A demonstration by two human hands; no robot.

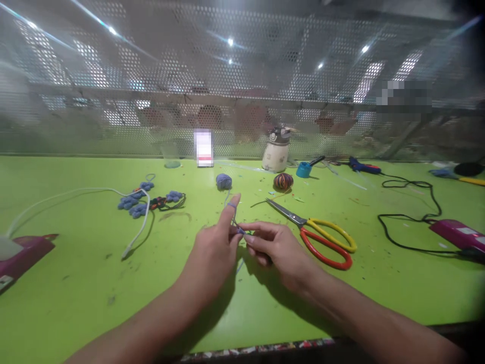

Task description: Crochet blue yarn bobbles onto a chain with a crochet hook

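Note:
My left hand (215,242) is in front of me over the table, its raised index finger wrapped with a strand of blue-purple yarn (232,205). Its thumb and other fingers pinch a small blue-purple yarn piece (240,230). From the right, my right hand (275,245) meets it, thumb and index finger pressed together at that piece. Something slim with a bit of green shows at those fingertips, too small to name. The strand leads back to a blue-purple yarn ball (224,182). A yarn tail hangs below the hands.
Scissors (303,222) lie open-bladed right of my hands. Farther back are a multicoloured yarn ball (283,181), a blue tape dispenser (303,169), a bottle (276,151) and a phone (203,147). Blue yarn flowers (138,202) and a white cable (146,217) lie left; a glue gun (364,167) lies right.

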